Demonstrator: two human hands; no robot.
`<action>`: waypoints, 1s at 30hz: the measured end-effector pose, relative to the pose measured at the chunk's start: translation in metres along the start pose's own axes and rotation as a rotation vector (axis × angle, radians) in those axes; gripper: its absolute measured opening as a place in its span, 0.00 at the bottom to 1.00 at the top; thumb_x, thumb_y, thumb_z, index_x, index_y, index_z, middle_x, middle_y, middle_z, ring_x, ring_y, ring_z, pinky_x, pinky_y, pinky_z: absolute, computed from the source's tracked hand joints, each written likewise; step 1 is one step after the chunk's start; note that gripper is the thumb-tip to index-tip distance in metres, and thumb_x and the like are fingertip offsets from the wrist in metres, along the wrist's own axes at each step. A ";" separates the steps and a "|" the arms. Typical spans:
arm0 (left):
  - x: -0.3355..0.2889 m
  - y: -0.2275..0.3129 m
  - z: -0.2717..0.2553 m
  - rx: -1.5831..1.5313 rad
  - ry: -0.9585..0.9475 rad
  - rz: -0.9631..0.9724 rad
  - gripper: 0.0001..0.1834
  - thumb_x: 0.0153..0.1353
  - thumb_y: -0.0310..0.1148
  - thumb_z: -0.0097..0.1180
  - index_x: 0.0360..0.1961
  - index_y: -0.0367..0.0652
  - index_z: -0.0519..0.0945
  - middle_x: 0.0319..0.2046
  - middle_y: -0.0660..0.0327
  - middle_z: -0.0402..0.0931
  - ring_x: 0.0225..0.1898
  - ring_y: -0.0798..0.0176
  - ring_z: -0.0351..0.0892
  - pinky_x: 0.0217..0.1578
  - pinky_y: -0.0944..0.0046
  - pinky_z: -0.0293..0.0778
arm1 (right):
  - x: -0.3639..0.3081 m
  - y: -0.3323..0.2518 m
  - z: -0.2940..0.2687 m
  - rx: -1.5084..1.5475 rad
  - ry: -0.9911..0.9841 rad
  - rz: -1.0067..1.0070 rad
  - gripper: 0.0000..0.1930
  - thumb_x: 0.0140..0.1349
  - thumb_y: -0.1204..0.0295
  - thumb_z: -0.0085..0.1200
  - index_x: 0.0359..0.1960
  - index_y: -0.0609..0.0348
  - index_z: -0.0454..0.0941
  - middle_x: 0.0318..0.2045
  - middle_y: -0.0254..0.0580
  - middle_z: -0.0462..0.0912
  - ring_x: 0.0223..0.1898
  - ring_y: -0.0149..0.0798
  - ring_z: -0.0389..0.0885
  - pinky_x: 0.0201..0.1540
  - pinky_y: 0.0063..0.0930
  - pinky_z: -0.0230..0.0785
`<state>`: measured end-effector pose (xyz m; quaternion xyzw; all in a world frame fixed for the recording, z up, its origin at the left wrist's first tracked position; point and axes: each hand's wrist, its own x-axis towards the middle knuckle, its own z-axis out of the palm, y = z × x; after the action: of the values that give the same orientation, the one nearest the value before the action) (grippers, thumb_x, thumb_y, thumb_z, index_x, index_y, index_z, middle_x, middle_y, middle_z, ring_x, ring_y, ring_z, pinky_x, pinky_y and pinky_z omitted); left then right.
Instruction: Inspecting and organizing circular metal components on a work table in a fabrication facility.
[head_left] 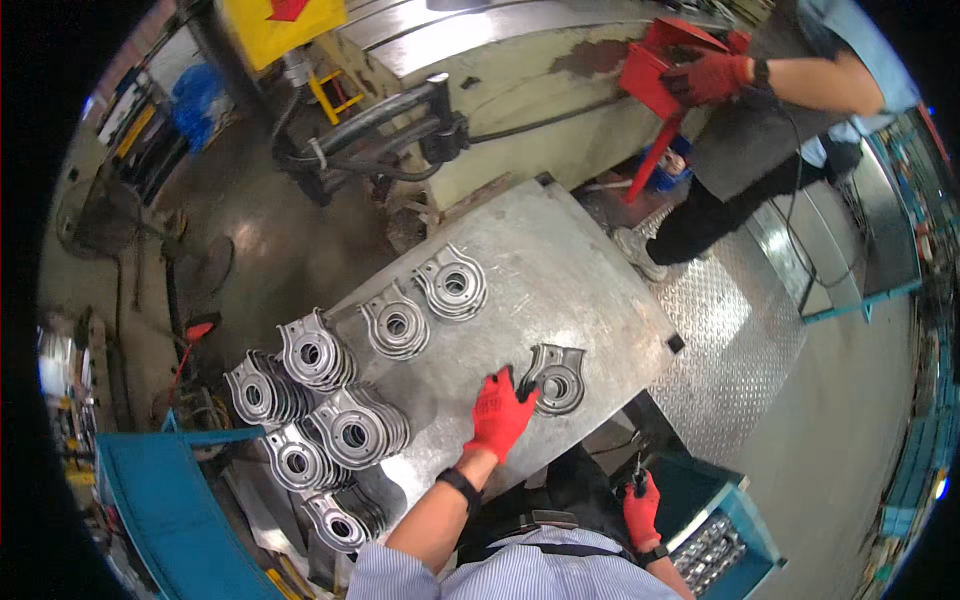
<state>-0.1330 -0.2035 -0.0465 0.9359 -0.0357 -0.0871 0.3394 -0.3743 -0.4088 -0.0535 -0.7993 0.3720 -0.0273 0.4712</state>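
My left hand (500, 412), in a red glove with dark fingertips, reaches over the metal table with its fingers apart. Its thumb side is at the left edge of a flat stamped metal bracket (570, 368) with a round central hole; whether they touch I cannot tell. Low on the right, beyond the table's near edge, my gloved right hand (642, 510) is closed. From its fingers a small dark, partly shiny piece points up, too small to name. Several stacks of similar brackets (355, 435) stand at the table's left, with two smaller stacks (452, 283) farther back.
The table (540, 250) has dark corner caps. A teal bin (752, 520) of small metal parts stands by my right hand; a teal panel (170, 500) is at lower left. Another person's gloved hand (710, 78) is at a red chute-like container (655, 70) beyond the table.
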 end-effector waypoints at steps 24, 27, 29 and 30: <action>-0.036 -0.028 -0.057 -0.583 -0.203 -0.141 0.07 0.57 0.29 0.55 0.30 0.35 0.72 0.20 0.57 0.75 0.19 0.59 0.78 0.21 0.59 0.74 | -0.037 0.029 0.031 0.034 0.002 -0.209 0.16 0.56 0.77 0.53 0.48 0.62 0.74 0.36 0.50 0.82 0.41 0.40 0.81 0.44 0.31 0.70; -0.066 -0.051 -0.056 -0.895 -0.271 -0.315 0.05 0.57 0.26 0.55 0.28 0.36 0.73 0.20 0.63 0.72 0.17 0.68 0.74 0.16 0.66 0.72 | -0.036 0.014 0.031 0.022 -0.110 -0.257 0.20 0.53 0.75 0.55 0.51 0.58 0.73 0.41 0.51 0.80 0.44 0.50 0.78 0.47 0.36 0.70; -0.082 -0.061 -0.054 -0.895 -0.318 -0.357 0.04 0.57 0.25 0.54 0.28 0.37 0.73 0.20 0.62 0.72 0.16 0.66 0.74 0.16 0.65 0.72 | -0.037 -0.013 0.025 -0.026 -0.181 -0.316 0.24 0.52 0.74 0.56 0.54 0.53 0.72 0.44 0.51 0.78 0.46 0.54 0.76 0.48 0.39 0.69; -0.088 -0.065 -0.051 -0.897 -0.343 -0.375 0.04 0.57 0.25 0.54 0.28 0.37 0.73 0.20 0.62 0.72 0.16 0.65 0.75 0.16 0.65 0.73 | -0.037 -0.025 0.024 -0.030 -0.227 -0.313 0.23 0.52 0.75 0.55 0.53 0.55 0.72 0.43 0.51 0.78 0.46 0.54 0.77 0.48 0.38 0.69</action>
<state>-0.2094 -0.1101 -0.0371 0.6607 0.1185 -0.3056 0.6753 -0.3772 -0.3609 -0.0361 -0.8523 0.1882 -0.0045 0.4880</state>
